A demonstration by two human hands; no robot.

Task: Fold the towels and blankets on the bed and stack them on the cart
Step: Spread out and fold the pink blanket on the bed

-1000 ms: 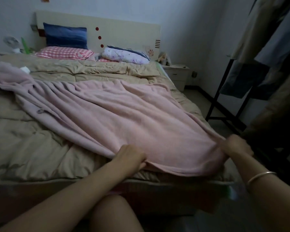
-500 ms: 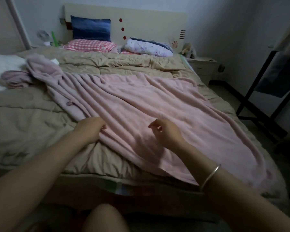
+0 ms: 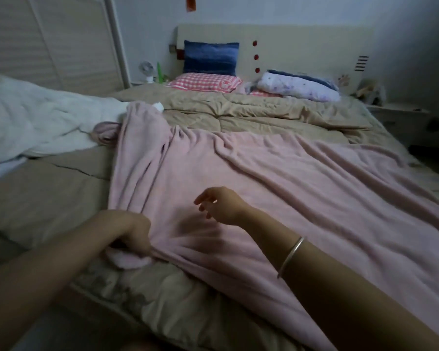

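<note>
A large pink blanket (image 3: 276,178) lies spread and wrinkled across the tan quilt (image 3: 251,112) of the bed. My left hand (image 3: 129,231) grips the blanket's near left edge, bunching the cloth at the bed's front. My right hand (image 3: 221,205) hovers just above the blanket's middle with fingers loosely spread, holding nothing; a silver bangle sits on that forearm. A white blanket (image 3: 36,122) lies crumpled on the bed's left side, next to the pink blanket's far corner. No cart is in view.
Pillows lie by the headboard (image 3: 302,46): a blue one (image 3: 211,58), a red checked one (image 3: 205,82) and a white patterned one (image 3: 299,88). A wardrobe (image 3: 48,41) stands at the left. A nightstand (image 3: 401,117) is at the far right.
The view has swung left, bringing the white blanket and wardrobe in. My left hand pulled the blanket's edge toward the bed's front. My right hand let go of the right edge and moved over the middle.
</note>
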